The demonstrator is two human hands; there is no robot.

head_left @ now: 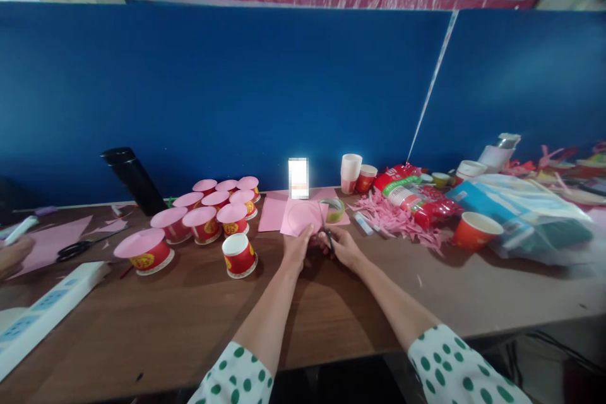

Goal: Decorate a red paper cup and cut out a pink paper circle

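Observation:
My left hand [297,247] grips the lower edge of a pink paper sheet [303,216], which has a circle outline drawn on it. In my right hand [343,247] is a pair of scissors [328,237], its blades at the sheet's right edge. More pink paper [271,211] lies flat behind it. Just past the scissors rests a roll of tape [335,209]. To the left stand several red paper cups upside down with pink paper discs [139,243] on top. Nearer me is a red cup [239,254] with a bare white top.
A black bottle [135,183] leans at the back left, and a white power strip [52,312] lies in front. Pink paper scraps [398,218], a red packet [411,196], an orange cup [477,231] and a plastic bag [530,221] crowd the right. Another person's hand [14,255] shows far left.

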